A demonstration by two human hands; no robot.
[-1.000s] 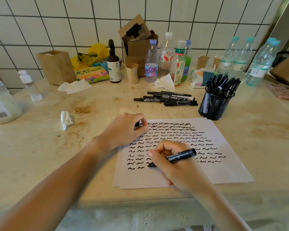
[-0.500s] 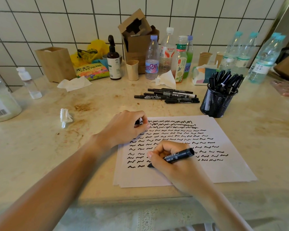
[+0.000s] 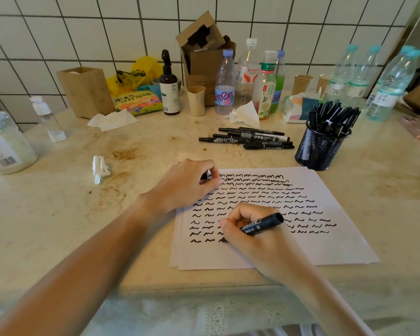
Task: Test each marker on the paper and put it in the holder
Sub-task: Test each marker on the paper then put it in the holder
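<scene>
A white sheet of paper [image 3: 325, 243] covered with rows of black squiggles lies on the counter in front of me. My right hand [image 3: 250, 229] grips a black marker [image 3: 262, 225] with its tip down on the lowest row of squiggles. My left hand [image 3: 187, 183] rests on the paper's top left corner, fingers curled round a small black piece, apparently the marker's cap [image 3: 204, 176]. Several black markers [image 3: 250, 140] lie loose behind the paper. A black mesh holder [image 3: 320, 149] at the right stands full of markers.
Along the tiled wall stand bottles [image 3: 224, 83], a cardboard box [image 3: 204, 57], paper cups [image 3: 196, 100], a wooden box [image 3: 85, 92], a tissue pack [image 3: 298, 109] and a big jar [image 3: 5, 144]. A crumpled tissue [image 3: 100, 168] lies left of the paper.
The marker tip has moved slightly along the lowest row of squiggles. My left hand has stayed on the paper's corner.
</scene>
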